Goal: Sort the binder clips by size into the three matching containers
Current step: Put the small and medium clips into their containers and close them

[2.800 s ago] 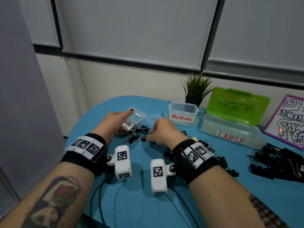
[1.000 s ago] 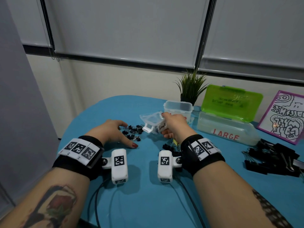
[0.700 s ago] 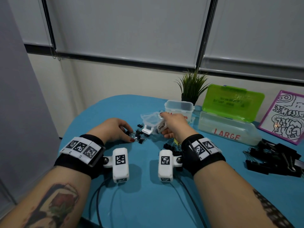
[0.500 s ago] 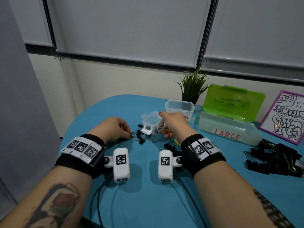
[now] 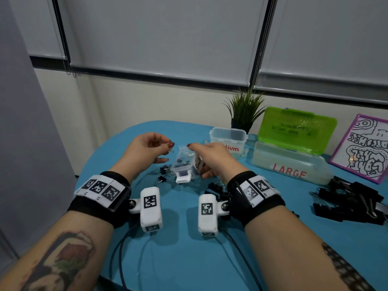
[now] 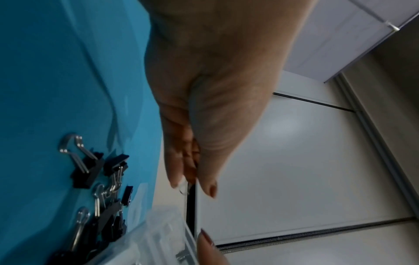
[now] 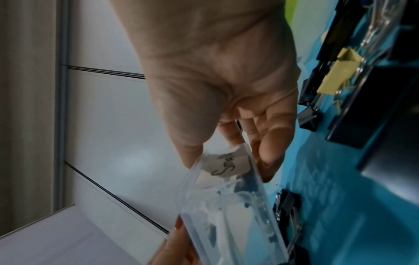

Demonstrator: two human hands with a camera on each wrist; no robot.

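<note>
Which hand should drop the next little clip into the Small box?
The left hand, probably. It already pinches a small clip just beside the opening of the Small box. The right hand is busy holding that box tilted.

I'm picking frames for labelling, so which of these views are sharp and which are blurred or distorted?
Head view: mostly sharp, labels on the Large box readable, wide-angle bending at the edges, soft shadows. Left wrist view: left hand motion-blurred, clips on the table clearer. Right wrist view: right hand fairly sharp, the Small container smeared with glare, background clips soft.
</note>
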